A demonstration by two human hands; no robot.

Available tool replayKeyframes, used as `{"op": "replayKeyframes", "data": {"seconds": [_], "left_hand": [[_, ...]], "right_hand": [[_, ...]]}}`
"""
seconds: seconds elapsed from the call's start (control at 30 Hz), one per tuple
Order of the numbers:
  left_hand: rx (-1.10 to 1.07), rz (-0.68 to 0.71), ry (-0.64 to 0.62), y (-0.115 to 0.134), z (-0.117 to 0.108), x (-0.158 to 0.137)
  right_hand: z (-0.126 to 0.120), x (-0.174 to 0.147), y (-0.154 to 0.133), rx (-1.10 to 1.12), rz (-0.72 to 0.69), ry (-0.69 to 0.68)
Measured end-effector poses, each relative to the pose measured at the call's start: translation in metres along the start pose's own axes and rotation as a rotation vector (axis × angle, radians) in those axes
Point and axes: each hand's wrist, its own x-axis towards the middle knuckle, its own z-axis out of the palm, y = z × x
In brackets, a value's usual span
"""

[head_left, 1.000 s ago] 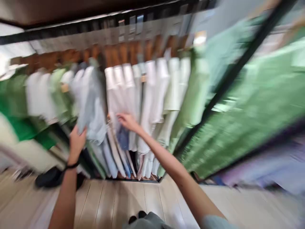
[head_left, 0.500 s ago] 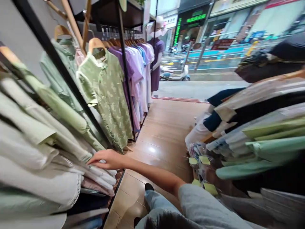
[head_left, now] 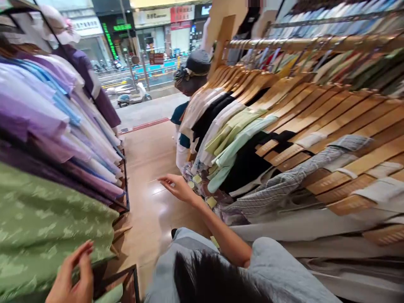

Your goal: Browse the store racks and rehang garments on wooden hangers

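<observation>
My right hand (head_left: 178,188) reaches out over the aisle with fingers loosely stretched and nothing in them. It is in the air, apart from the garments on the wooden rack to its right. At the lower left, my left hand (head_left: 74,275) is raised with thumb and forefinger apart. It overlaps the hem of a light green patterned dress (head_left: 57,227) in view; whether it touches the fabric I cannot tell. Pale green and mint tops (head_left: 232,155) hang nearest to my right hand.
A wooden rail (head_left: 303,43) carries many wooden hangers with tops and trousers at right. Purple and white clothes (head_left: 85,130) hang at left beside a mannequin in a purple dress (head_left: 97,92). A dark straw hat (head_left: 198,63) sits ahead. Tiled floor (head_left: 142,164) runs to the street doorway.
The view has turned right, toward the wooden rack. My right hand has left the pale garments on the left rack and now hovers over the aisle. My left hand has come into view.
</observation>
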Motion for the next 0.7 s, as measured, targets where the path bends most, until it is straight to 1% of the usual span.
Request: {"op": "replayKeyframes", "data": {"seconds": [0.03, 0.1, 0.2, 0.27, 0.33, 0.4, 0.47, 0.57, 0.63, 0.7], "left_hand": [[-0.019, 0.043, -0.060, 0.004, 0.030, 0.019], [-0.113, 0.174, -0.233, 0.019, 0.089, 0.057], [-0.352, 0.353, -0.464, 0.052, 0.165, 0.100], [-0.498, 0.406, -0.606, 0.075, 0.205, 0.118], [-0.611, 0.426, -0.751, 0.097, 0.239, 0.130], [-0.682, 0.444, -0.908, 0.116, 0.269, 0.141], [-0.728, 0.488, -1.069, 0.133, 0.297, 0.154], [-0.803, 0.627, -1.246, 0.161, 0.337, 0.178], [-0.856, 0.759, -1.292, 0.184, 0.362, 0.196], [-0.907, 0.904, -1.292, 0.210, 0.384, 0.209]], "right_hand": [[-0.018, 0.006, 0.002, -0.021, 0.013, 0.088], [-0.054, 0.014, 0.003, -0.095, 0.037, 0.278], [-0.110, 0.018, 0.000, -0.307, 0.078, 0.584], [-0.147, 0.015, -0.002, -0.515, 0.132, 0.825], [-0.184, 0.011, -0.003, -0.747, 0.225, 1.059], [-0.218, 0.008, -0.003, -0.948, 0.364, 1.216], [-0.245, 0.010, -0.002, -1.085, 0.548, 1.279], [-0.274, 0.021, 0.001, -1.184, 0.815, 1.284], [-0.287, 0.030, 0.006, -1.203, 0.933, 1.261], [-0.298, 0.037, 0.012, -1.187, 1.019, 1.239]]}}
